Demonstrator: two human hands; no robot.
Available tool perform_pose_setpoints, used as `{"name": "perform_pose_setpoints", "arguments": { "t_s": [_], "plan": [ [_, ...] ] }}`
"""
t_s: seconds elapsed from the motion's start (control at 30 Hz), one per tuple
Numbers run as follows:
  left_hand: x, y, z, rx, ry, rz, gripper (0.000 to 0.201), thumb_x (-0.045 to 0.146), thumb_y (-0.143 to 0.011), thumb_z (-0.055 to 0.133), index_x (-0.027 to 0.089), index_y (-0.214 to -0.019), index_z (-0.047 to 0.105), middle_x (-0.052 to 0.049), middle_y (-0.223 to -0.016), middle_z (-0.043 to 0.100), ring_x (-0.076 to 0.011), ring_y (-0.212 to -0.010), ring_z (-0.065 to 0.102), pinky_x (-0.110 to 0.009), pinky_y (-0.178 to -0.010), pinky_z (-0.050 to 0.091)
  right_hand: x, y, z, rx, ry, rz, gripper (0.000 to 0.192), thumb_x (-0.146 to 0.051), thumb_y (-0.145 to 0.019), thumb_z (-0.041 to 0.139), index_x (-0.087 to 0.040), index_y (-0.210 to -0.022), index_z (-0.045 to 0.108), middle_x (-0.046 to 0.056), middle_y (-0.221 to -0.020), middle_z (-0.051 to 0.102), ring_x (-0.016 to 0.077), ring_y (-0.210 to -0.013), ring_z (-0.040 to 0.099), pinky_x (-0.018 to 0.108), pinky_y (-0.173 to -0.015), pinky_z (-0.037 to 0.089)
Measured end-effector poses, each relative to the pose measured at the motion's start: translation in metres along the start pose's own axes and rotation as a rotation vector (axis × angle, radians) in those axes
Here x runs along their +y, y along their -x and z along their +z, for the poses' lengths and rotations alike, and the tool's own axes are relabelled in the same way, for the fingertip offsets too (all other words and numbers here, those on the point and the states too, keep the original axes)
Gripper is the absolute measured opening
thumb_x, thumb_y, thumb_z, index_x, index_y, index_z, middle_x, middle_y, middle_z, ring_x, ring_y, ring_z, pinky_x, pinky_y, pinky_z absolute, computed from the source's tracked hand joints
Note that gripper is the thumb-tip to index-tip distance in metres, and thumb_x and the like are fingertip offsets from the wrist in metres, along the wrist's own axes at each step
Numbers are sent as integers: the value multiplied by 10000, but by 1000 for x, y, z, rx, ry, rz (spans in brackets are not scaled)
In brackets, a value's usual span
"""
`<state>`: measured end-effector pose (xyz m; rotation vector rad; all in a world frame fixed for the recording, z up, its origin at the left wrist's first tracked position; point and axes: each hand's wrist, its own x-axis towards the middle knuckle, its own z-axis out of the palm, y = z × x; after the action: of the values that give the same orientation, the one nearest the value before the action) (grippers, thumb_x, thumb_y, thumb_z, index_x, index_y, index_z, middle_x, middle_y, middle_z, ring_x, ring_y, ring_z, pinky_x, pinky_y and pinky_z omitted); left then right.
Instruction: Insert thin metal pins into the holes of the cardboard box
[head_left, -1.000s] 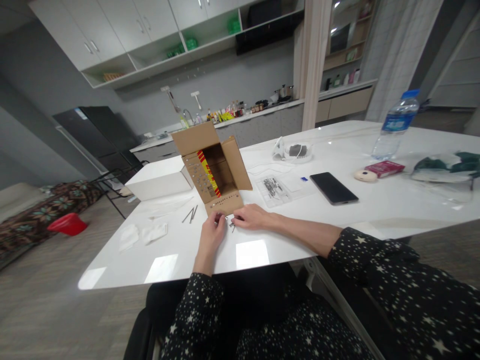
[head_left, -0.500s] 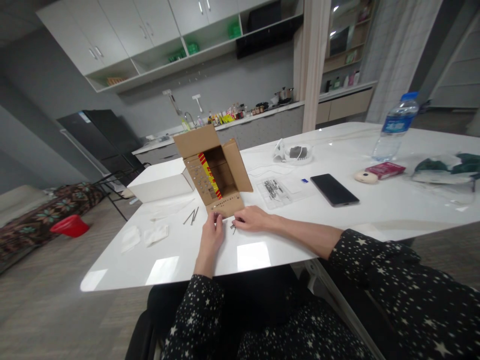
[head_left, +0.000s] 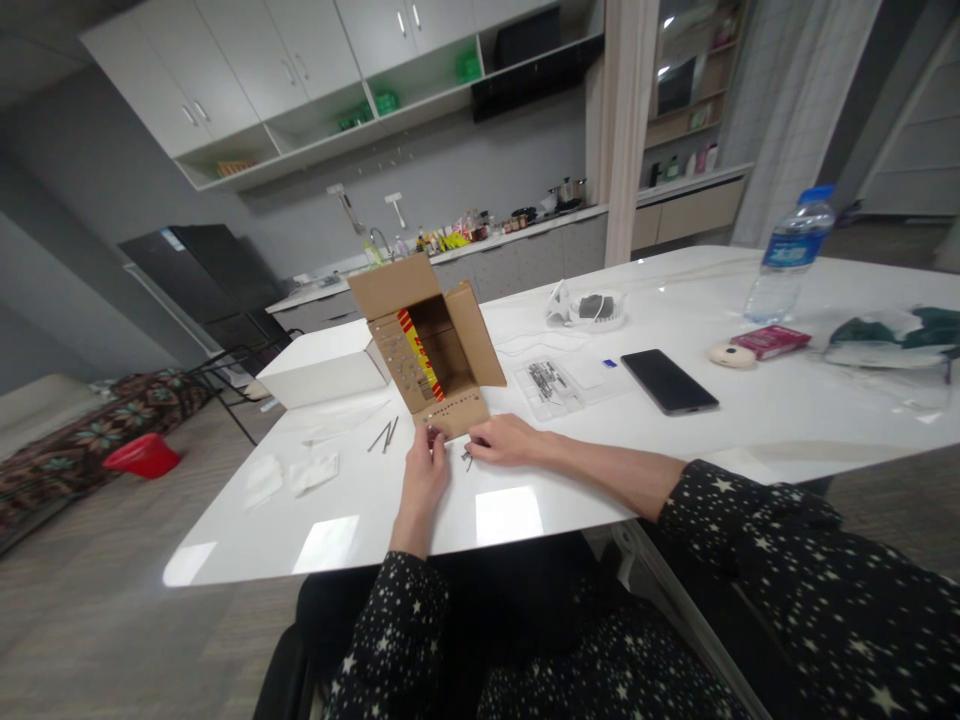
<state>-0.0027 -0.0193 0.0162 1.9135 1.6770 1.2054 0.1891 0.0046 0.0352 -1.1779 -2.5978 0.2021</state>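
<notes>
An opened cardboard box (head_left: 457, 345) stands on the white table with its mouth toward me. Small studs or holes dot its side flap, and a row of dark marks runs along its lower flap (head_left: 452, 412). At the left end of that lower flap is my left hand (head_left: 426, 475), thumb and fingers closed; what lies between them is too small to name. My right hand (head_left: 501, 440) rests on the table by the flap's right corner with its fingers curled in, their contents hidden. Small dark screw-like pieces (head_left: 467, 456) lie at its fingertips.
Long nails or screws (head_left: 385, 434) and white packets (head_left: 313, 472) lie to the left, before a white box (head_left: 322, 365). Rightward are a clear case of small metal parts (head_left: 549, 387), a phone (head_left: 669, 380), a red pack (head_left: 772, 341) and a water bottle (head_left: 789, 255).
The view has shifted very slightly. Both hands and the cardboard box keep nearly the same places.
</notes>
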Motion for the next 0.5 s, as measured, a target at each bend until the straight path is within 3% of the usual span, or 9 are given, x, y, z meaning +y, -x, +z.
{"name": "perform_pose_setpoints", "arguments": {
  "t_s": [0.5],
  "plan": [
    [0,-4,1,5,-23,18,125,272,-894,471,222,-1001,513,-72,-957,691,-222,-880,669,-395,-835,516,-1,-1,0,-22,-4,23,376,-426,-977,415,-196,-932,709,67,-919,750,190,-820,667,255,-635,336]
  ]
}}
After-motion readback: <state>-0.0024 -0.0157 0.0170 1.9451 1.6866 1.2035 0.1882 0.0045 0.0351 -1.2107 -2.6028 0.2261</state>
